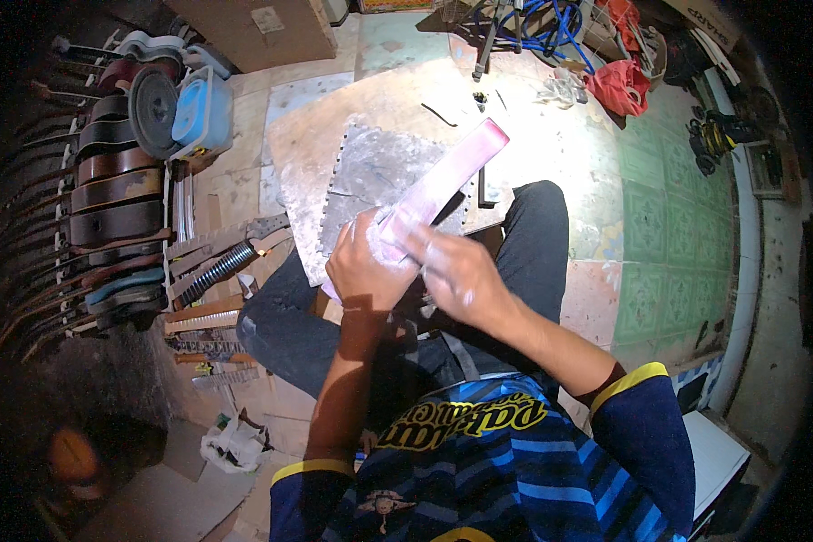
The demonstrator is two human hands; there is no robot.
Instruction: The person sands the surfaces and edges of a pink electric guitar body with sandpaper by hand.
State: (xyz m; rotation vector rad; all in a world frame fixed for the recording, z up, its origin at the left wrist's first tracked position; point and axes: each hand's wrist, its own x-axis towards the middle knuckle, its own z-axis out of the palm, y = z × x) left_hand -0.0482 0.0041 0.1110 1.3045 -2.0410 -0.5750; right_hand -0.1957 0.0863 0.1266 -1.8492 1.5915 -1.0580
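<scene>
A long, flat, pale pink strip [452, 173] slants up and to the right in front of me, over a dusty grey mat. My left hand [370, 262] is closed around its lower part, with white powder on the fingers. Against the same lower part, just to the right, is my right hand [459, 275], smeared by motion and also powdery. Its fingertips are too blurred to show whether anything is in them. Below the hands a small pink end [330, 290] shows beside my left wrist.
The grey mat [379, 163] lies on a pale board between my legs. Guitar bodies [117, 194] stand in a row at left, near a blue tub [199, 113]. Saws and a black spring [217, 271] lie beside my left knee. Blue hose [560, 27] and a red bag [620, 88] are at far right.
</scene>
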